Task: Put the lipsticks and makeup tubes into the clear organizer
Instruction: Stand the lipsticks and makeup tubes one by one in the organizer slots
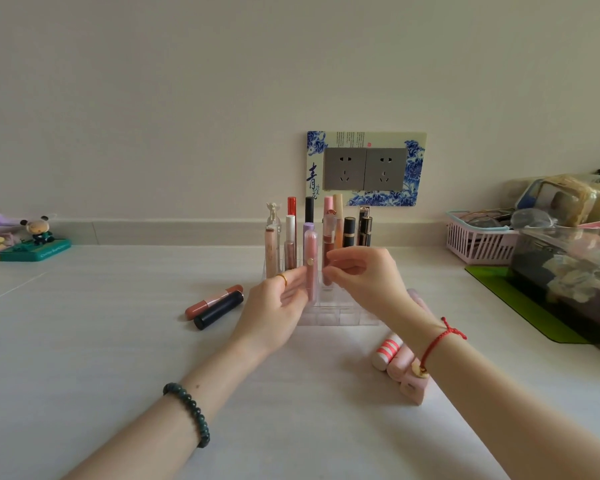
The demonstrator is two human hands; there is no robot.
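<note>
Holding a pink tube (311,268) upright, pinched in the left hand (278,306) over the clear organizer (343,317) on the bench (118,341), with the right hand (357,275) curled just beside, cannot tell whether gripping. Keep vertical; lower straight into a free slot, clear of standing lipsticks (349,232).

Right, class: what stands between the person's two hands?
An upright pink lip tube with a clear cap, held by the left hand at its fingertips. The right hand sits just right of it. The head view shows this.

A pink tube (311,268) stands upright in the half-filled clear organizer (340,317).
</note>
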